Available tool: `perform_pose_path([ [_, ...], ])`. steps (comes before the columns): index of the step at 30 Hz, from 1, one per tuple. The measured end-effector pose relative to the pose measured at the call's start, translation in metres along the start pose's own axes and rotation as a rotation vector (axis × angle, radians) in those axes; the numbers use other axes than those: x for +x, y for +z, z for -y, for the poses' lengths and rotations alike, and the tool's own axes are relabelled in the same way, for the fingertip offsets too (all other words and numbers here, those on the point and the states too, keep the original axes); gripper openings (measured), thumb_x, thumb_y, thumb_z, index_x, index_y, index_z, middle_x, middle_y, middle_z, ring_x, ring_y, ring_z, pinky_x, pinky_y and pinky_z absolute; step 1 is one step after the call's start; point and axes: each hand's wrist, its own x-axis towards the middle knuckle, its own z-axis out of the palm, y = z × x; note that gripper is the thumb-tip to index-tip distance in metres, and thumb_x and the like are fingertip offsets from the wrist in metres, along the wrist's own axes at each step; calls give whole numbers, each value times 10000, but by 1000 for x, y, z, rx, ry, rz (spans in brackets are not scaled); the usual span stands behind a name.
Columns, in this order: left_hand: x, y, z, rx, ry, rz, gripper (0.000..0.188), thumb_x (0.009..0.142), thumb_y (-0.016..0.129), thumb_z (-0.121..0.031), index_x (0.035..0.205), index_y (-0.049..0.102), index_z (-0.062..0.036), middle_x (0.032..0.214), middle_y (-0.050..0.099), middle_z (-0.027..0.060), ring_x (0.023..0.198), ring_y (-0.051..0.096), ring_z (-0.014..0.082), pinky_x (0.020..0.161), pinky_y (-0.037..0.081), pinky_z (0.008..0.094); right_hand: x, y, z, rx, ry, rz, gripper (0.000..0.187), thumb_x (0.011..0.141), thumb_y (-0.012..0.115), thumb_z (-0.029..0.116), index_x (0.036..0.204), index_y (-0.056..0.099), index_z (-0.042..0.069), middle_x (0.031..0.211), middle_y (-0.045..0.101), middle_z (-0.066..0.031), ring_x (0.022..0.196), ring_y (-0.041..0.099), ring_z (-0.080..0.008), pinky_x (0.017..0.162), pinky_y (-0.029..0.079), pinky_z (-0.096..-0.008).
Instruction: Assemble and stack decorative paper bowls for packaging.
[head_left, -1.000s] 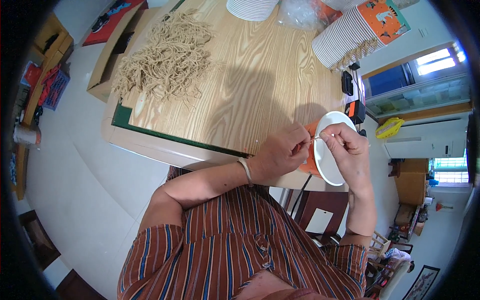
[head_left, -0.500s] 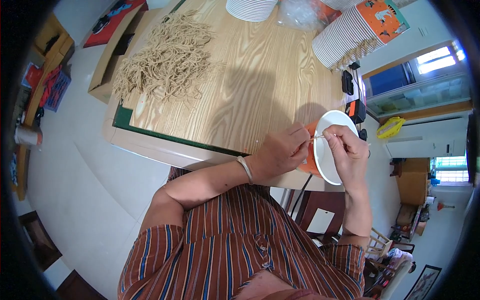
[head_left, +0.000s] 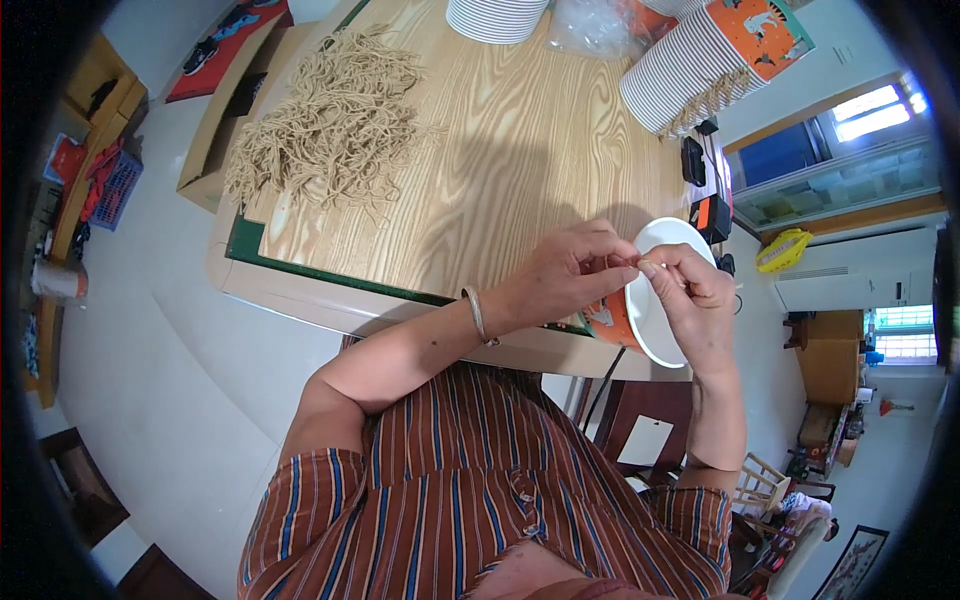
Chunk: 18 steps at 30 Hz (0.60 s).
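Note:
On its side at the table's front right edge lies an orange paper bucket point(head_left: 609, 318) with a white rim and interior, its mouth turned right. My left hand point(head_left: 570, 272), a bracelet at its wrist, reaches across the bucket's side with thumb and forefinger pinched. My right hand point(head_left: 695, 305) is closed in a pinch over the bucket's mouth. Both sets of fingertips meet near the rim on a thin cord, mostly hidden by the fingers. A loose heap of tan cords point(head_left: 335, 120) lies on the left part of the table.
Farther right lies a stack of nested paper buckets point(head_left: 690, 85) with cords hanging along it. Another white stack point(head_left: 495, 18) and a clear plastic bag point(head_left: 590, 28) are at the far edge. Small black boxes point(head_left: 710, 218) line the right edge. A cardboard box point(head_left: 215, 130) stands left of the table.
My left hand has lifted and turned, its fingers less curled, and its fingertips now meet my right ones. The short cord stretch seen between them earlier is hidden. The bucket has barely shifted.

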Motion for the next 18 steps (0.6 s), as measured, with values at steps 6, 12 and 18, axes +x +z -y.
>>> perform_pose_path([
  [6,7,-5,8,86,11,104,82,899,655,-102,939,668,-31,875,541,13,767,521,92,661,427,244,-1,-3,-5,25,18,30,82,905,637,64,976,655,26,677,584,28,644,489,-29,600,416,-200],
  [12,11,-7,10,137,108,127,78,893,658,-104,937,665,-40,874,540,17,793,529,116,681,432,264,1,-12,3,272,95,103,272,916,576,11,1183,543,54,633,437,87,610,385,5,556,300,-178],
  [18,11,-12,9,173,121,146,64,885,659,-87,933,661,-45,886,552,24,788,544,113,659,458,243,-2,-20,1,334,45,-3,256,924,581,36,1176,540,49,637,420,92,598,360,7,547,263,-178],
])
